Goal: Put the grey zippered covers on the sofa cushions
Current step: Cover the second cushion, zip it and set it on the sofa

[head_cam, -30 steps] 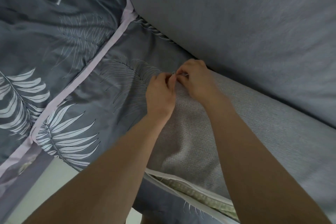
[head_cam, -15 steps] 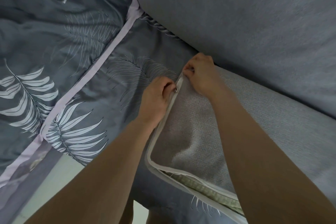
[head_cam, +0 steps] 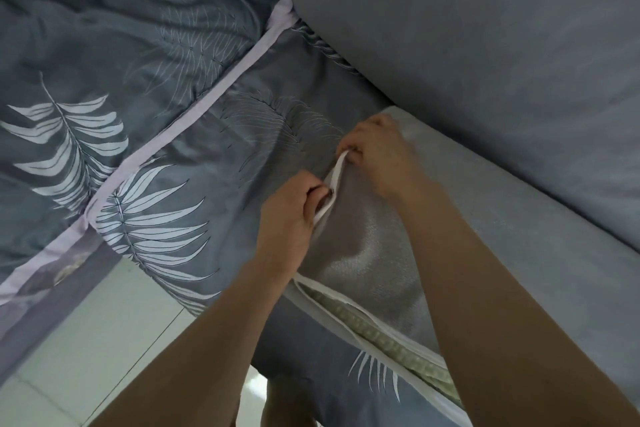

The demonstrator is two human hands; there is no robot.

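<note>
A grey woven zippered cover (head_cam: 363, 253) lies over a sofa cushion on the bed, its white zipper tape (head_cam: 329, 196) running along the left edge. My left hand (head_cam: 289, 222) pinches the zipper tape and slider low on that edge. My right hand (head_cam: 377, 149) grips the cover's corner just above, holding the tape taut. Along the near edge the zip stands apart and the greenish cushion filling (head_cam: 391, 340) shows through the gap.
A dark grey bedspread (head_cam: 145, 135) with white leaf prints and a pale lilac band covers the bed at left. A large plain grey cushion (head_cam: 467, 45) lies behind the one I hold. White floor tiles (head_cam: 104, 340) show at the bottom left.
My left hand has slid down along the zipper edge toward me, away from my right hand, which stays on the corner. More white tape shows between the hands.
</note>
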